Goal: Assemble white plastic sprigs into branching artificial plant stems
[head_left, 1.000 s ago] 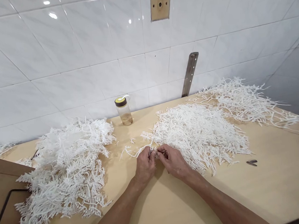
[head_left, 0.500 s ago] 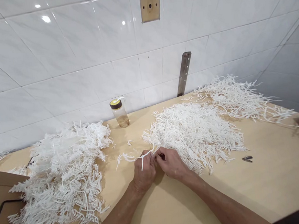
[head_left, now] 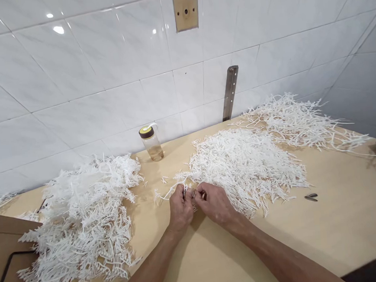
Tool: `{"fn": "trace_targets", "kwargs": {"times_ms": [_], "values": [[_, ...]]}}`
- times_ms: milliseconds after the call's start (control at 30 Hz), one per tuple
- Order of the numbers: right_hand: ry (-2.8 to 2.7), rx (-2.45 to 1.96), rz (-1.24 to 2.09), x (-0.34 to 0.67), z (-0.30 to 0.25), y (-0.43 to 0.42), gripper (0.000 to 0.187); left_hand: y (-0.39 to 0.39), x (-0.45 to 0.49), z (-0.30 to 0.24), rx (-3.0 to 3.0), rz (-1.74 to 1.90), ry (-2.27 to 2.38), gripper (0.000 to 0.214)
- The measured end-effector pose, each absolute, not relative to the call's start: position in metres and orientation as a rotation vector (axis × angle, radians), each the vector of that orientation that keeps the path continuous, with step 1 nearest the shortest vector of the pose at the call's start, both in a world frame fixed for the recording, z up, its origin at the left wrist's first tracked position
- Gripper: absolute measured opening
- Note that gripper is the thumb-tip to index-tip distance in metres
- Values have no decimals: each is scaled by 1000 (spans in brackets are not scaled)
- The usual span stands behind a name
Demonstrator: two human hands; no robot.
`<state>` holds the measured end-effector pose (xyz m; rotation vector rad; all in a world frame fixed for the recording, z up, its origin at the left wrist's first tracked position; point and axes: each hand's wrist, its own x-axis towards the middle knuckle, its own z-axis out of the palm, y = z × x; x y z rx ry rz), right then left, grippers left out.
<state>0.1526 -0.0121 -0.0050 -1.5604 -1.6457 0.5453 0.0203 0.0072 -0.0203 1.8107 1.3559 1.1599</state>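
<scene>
My left hand [head_left: 181, 207] is closed around a thin white branched plastic strand [head_left: 166, 195], whose loose end sticks out to the left. Close against it, my right hand [head_left: 215, 202] pinches with thumb and forefinger at the same spot; what lies between those fingertips is too small to make out. Just beyond my hands spreads a heap of short white pieces [head_left: 245, 167]. To the left rises a larger pile of branched white strands [head_left: 86, 218].
A bottle with a yellow-and-black lid [head_left: 151, 144] stands near the tiled wall. A metal strip [head_left: 230, 93] leans there. More long strands [head_left: 299, 121] lie at the back right. Small dark snips [head_left: 311, 197] rest on the table [head_left: 343, 215]. A cardboard box [head_left: 8, 255] is at left.
The strand in my left hand has shifted: its upright and downward branches no longer show, and it now bends low to the left. Both hands stay together in nearly the same place.
</scene>
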Motion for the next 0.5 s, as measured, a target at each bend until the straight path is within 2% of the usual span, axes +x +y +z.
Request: {"fn": "trace_targets", "kwargs": {"times_ms": [100, 267, 500], "values": [[-1554, -1592, 722, 154, -4, -10, 16, 5, 19, -18, 1950, 1168, 1341, 29], [-1573, -1547, 307, 171, -9, -3, 15, 2, 17, -13, 1862, 1198, 1317, 30], [-1397, -1581, 433, 184, -1, -2, 18, 15, 12, -21, 1482, 1148, 1206, 37]]}}
